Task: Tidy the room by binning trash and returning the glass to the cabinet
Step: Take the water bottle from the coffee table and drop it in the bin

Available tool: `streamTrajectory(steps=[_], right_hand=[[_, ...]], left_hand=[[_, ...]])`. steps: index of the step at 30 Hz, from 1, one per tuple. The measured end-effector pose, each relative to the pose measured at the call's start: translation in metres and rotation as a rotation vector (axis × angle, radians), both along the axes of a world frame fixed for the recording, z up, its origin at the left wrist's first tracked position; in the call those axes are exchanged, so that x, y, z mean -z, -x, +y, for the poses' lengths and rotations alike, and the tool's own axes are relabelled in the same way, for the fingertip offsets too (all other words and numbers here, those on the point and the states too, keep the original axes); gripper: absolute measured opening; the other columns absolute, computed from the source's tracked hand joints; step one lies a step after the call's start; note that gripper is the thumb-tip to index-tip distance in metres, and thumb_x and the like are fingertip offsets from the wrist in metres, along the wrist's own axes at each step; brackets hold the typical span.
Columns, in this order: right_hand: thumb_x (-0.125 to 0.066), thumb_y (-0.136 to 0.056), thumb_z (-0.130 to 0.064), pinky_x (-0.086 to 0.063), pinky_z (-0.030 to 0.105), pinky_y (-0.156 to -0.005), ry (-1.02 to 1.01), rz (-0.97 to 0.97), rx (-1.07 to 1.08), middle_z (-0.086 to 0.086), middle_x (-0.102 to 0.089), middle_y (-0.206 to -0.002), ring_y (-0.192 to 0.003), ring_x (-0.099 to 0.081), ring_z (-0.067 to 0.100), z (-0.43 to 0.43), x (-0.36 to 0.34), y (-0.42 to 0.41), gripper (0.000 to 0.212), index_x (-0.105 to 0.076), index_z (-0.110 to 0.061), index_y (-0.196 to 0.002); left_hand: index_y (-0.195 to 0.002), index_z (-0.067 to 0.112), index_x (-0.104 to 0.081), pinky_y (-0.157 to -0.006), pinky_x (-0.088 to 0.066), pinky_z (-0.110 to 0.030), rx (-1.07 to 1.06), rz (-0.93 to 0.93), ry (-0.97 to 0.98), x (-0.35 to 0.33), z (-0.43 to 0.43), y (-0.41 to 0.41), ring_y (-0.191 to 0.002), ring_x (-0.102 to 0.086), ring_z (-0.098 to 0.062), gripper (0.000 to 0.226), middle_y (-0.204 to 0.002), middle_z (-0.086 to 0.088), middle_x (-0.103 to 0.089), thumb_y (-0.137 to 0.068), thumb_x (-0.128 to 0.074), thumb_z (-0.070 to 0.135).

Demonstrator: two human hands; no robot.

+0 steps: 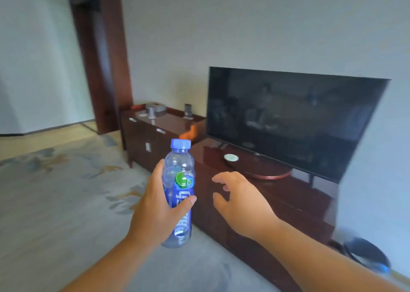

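My left hand [155, 209] grips a clear blue plastic bottle [180, 176] with a blue cap and blue label, held upright in front of the dark wooden TV cabinet [288, 205]. It looks empty. To the right of the bottle, my right hand [241, 198] hovers over the cabinet's front edge with fingers spread and nothing in it. A dark bin [366, 255] with a blue-lined rim stands on the floor at the right, beyond the cabinet's end. A glass-like object [152, 112] sits on the lower far cabinet, too blurred to be sure.
A black TV [295, 118] stands on the cabinet with a small white dish [231, 158] in front of it. A lower dark cabinet [155, 132] stands further back with small items on top. A patterned carpet [66, 191] covers the floor at the left. A dark door frame [99, 58] rises behind.
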State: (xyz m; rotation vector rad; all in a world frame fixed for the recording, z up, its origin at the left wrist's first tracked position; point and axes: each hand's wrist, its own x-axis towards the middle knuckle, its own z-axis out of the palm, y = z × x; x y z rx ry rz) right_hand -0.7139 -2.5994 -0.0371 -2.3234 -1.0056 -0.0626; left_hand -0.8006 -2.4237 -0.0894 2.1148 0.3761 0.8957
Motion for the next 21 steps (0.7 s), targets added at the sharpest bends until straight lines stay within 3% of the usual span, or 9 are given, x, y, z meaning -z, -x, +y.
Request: streamTrajectory(steps=[13, 21], right_hand=[[-0.052, -0.092, -0.038, -0.047, 0.020, -0.084, 0.034, 0.053, 0.445, -0.015, -0.047, -0.131, -0.101, -0.058, 0.005, -0.200, 0.021, -0.125, 0.038, -0.047, -0.036, -0.130], [-0.050, -0.091, -0.034, -0.045, 0.022, -0.081, 0.057, 0.110, 0.689, -0.012, -0.048, -0.131, -0.099, -0.057, 0.009, -0.271, 0.033, -0.187, 0.038, -0.049, -0.033, -0.129]], left_hand=[[-0.142, 0.042, -0.017, -0.090, -0.050, -0.034, 0.376, 0.044, -0.059, 0.013, -0.179, -0.198, -0.119, -0.052, -0.003, 0.096, -0.140, 0.020, -0.043, -0.066, -0.074, 0.055], [-0.141, 0.046, -0.016, -0.086, -0.055, -0.039, 0.652, 0.071, -0.020, 0.036, -0.258, -0.309, -0.117, -0.054, -0.004, 0.098, -0.138, 0.022, -0.044, -0.060, -0.066, 0.072]])
